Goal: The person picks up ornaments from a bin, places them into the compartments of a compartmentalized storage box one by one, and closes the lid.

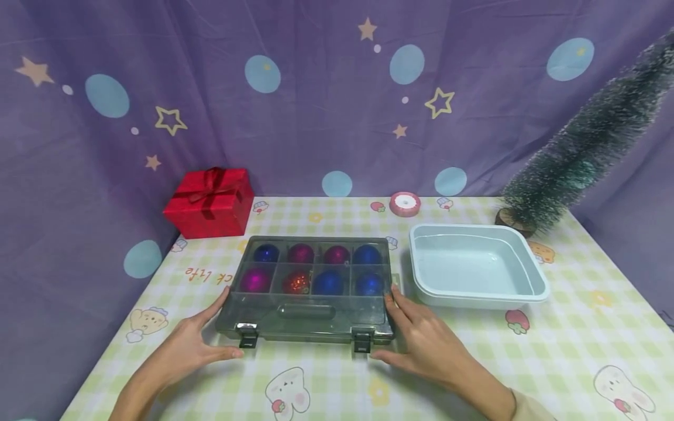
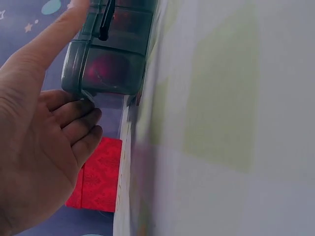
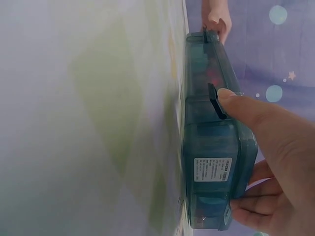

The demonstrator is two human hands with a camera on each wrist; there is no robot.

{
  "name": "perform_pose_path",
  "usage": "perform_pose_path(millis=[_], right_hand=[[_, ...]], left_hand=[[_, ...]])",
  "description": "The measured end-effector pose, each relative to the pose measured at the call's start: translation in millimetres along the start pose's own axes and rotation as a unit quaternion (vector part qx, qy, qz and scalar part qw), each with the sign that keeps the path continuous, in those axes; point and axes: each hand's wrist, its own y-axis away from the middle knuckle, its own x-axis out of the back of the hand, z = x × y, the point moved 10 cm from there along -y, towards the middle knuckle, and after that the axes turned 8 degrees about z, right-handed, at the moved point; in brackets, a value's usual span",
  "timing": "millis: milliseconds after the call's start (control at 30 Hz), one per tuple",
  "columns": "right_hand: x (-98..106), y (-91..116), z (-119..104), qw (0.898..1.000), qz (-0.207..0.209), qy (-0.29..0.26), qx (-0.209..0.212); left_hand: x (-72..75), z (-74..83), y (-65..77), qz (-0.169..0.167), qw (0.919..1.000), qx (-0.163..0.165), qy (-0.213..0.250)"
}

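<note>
A clear grey-green plastic divider case [image 1: 305, 292] lies on the table with its lid down. Blue, magenta and red ball ornaments [image 1: 298, 282] show through the lid, each in its own compartment. My left hand [image 1: 192, 345] holds the case's left side, fingers at the edge and thumb by the left black latch [image 1: 248, 338]. On the opposite side my right hand [image 1: 426, 339] grips the edge, its thumb at the right latch [image 3: 216, 102]. Both latches stick out from the front. In the right wrist view a white label [image 3: 212, 169] shows on the case's end.
Right of the case stands a pale blue plastic basin [image 1: 476, 295]. A red gift box [image 1: 213, 204] with a bow sits back left. A pink ribbon roll [image 1: 405, 204] lies at the back, and a small artificial pine tree [image 1: 584, 146] leans at the right. A purple curtain [image 1: 326, 117] hangs behind.
</note>
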Motion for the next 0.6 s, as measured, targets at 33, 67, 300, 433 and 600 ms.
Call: perform_pose_path(millis=[33, 67, 300, 433, 600], right_hand=[[-0.4, -0.3, -0.2, 1.0, -0.003, 0.005, -0.001], [-1.0, -0.6, -0.5, 1.0, -0.005, 0.011, -0.001], [-1.5, -3.2, -5.2, 0.998, 0.006, 0.057, 0.02], [-1.5, -3.0, -6.9, 0.997, 0.012, 0.066, 0.029], [-4.4, -2.4, -8.8, 0.996, 0.006, 0.08, 0.04]], left_hand=[[0.2, 0.3, -0.2, 0.001, 1.0, 0.001, -0.006], [0.5, 1.0, -0.6, 0.004, 0.9999, -0.002, -0.013], [1.3, 7.2, -1.8, 0.023, 0.9981, -0.016, -0.056], [0.5, 7.1, -2.5, 0.028, 0.9965, -0.016, -0.077], [-0.4, 7.1, -2.3, 0.031, 0.9953, -0.019, -0.089]])
